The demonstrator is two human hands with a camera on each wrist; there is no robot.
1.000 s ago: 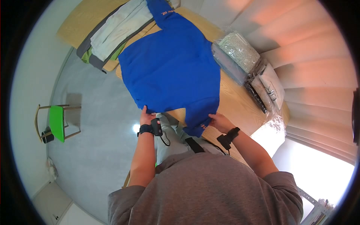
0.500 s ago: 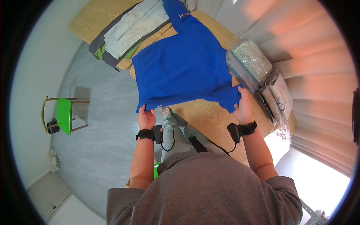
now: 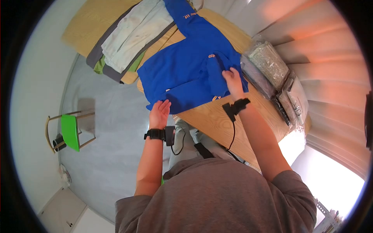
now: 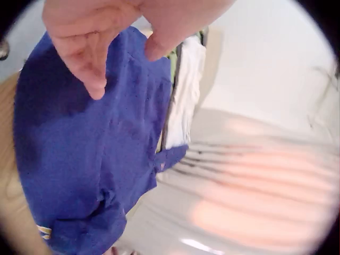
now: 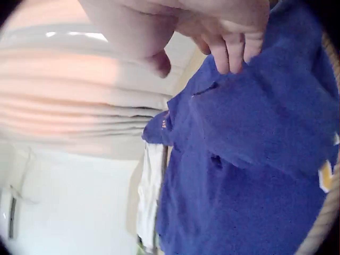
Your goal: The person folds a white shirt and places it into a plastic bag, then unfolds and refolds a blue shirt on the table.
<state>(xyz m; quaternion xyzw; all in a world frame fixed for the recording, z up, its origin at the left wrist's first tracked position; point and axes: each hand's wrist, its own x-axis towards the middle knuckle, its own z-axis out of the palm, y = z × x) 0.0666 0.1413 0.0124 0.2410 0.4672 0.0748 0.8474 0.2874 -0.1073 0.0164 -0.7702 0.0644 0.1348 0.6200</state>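
Observation:
A blue sweatshirt [image 3: 175, 64] with small orange lettering on its sleeve [image 3: 180, 11] lies across the wooden table. Its near edge is folded over, and the near sleeve lies turned back on the body. My left hand [image 3: 159, 113] is over the near left corner, fingers extended and thumb apart, holding nothing. In the left wrist view that hand [image 4: 106, 37] hovers over the blue cloth. My right hand [image 3: 234, 83] is at the folded sleeve on the right. The right wrist view shows its fingers [image 5: 228, 53] reaching down at the cloth, thumb spread away from them.
White, grey and green garments [image 3: 134, 37] are laid out on the far left of the table [image 3: 217, 116]. Clear plastic packages [image 3: 268, 64] line the right edge by the curtain [image 3: 326, 77]. A green chair [image 3: 70, 133] stands on the floor at left.
Both hands gripped the sweatshirt's near edge and sleeve earlier, lifting them. The near edge and sleeve now lie folded away from the person, and both hands have let go.

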